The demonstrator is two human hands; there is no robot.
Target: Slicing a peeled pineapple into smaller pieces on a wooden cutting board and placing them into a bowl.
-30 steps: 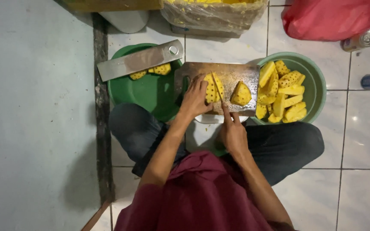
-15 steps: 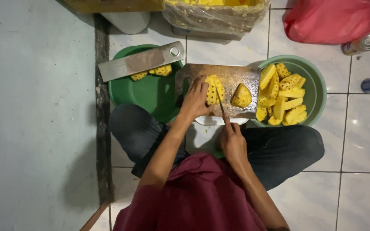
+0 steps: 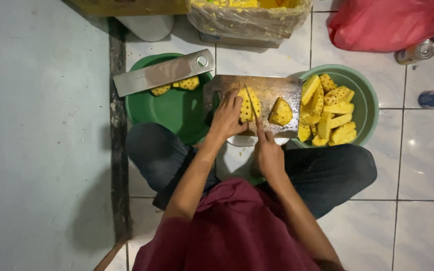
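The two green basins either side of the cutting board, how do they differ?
The dark green basin holds only a few pineapple pieces, with a flat metal blade across its rim; the pale green basin is piled with pineapple pieces and has nothing across it. Both are round and sit on the tiled floor.

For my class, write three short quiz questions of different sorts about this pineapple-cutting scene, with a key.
1. True or false: the left hand presses the pineapple piece on the cutting board.
2. Which hand holds the knife?
3. Where do most cut pieces lie? A) the dark green basin B) the light green basin C) the floor tiles

Key: 1 true; 2 the right hand; 3 B.
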